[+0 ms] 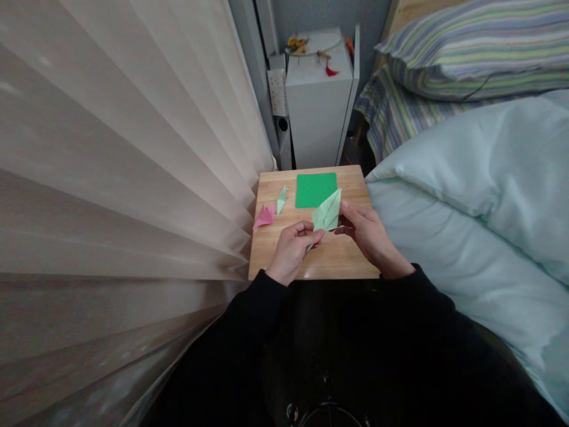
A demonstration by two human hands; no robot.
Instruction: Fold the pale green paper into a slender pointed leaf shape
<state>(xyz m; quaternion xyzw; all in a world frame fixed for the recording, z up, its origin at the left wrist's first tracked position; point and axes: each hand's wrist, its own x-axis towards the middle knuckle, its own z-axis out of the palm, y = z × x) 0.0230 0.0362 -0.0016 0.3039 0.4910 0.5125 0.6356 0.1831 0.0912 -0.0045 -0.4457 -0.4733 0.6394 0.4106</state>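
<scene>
Shaping the pale-green folded paper (328, 214) looks to be the step in hand, and it would probably go best with a light pinch near the folds, edges lined up before any crease is pressed, and no hard pull on the narrow parts, which could tear. The left hand (291, 244), at the paper's 8 o'clock, pinches its lower corner between thumb and curled fingers; the right hand (367, 234), at 4 o'clock, grips its right edge with thumb and fingertips. The paper is held up over the surface (264, 252), just right of its middle. It looks thin and matte, a kite-like shape with its point toward 1 o'clock, crease lines across its face and a narrow tip jutting out below the left thumb. Finer folds are too small to tell. Toward 11 o'clock lies a bright-green paper square (311, 188); toward 10, a small pale-green paper figure (281, 201); at 9, a pink paper figure (265, 217).
</scene>
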